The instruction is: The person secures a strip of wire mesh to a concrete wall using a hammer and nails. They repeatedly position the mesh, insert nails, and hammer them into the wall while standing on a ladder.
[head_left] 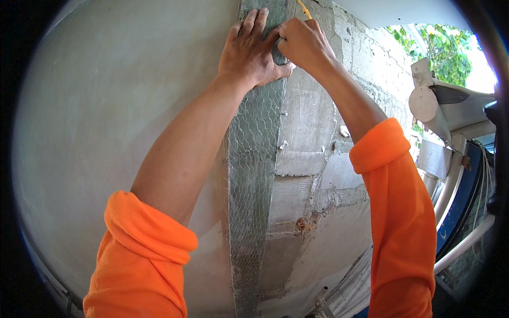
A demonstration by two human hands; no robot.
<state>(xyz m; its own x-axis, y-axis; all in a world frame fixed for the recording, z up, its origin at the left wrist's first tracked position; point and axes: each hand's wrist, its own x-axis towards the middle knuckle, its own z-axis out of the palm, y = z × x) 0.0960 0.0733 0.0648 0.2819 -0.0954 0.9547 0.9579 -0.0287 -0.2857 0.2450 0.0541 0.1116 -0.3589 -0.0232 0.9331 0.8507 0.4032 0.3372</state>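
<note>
The wire mesh strip (254, 124) runs from twelve o'clock down to six against the wall, its left edge fairly straight, its right edge slanting inward so the band narrows toward the bottom; a few pale lumps sit along that right border. Up at twelve o'clock the left hand (252, 55) lies flat across it, fingers spread and pointing upward, thumb reaching out over the right edge, pressing rather than grasping. Close by at one o'clock, the right hand (307, 45) is clenched just beside that edge, knuckles near the left forefinger; from here I cannot tell what, if anything, is inside it. A thin yellow length (304, 9) rises just above its knuckles. Toward nine o'clock the smooth grey wall (122, 106) spreads wide, giving plenty of room beside the left forearm. Toward three o'clock the rough block wall (305, 127) starts right at the mesh, with ragged mortar ridges, and shows between strip and right forearm. The left orange sleeve (143, 244) is rolled at seven o'clock, the right orange sleeve (397, 222) at four. Past that one, room tightens: pale metal pipes and a blue panel (461, 206) crowd in, with green leaves (445, 50) at two o'clock.
</note>
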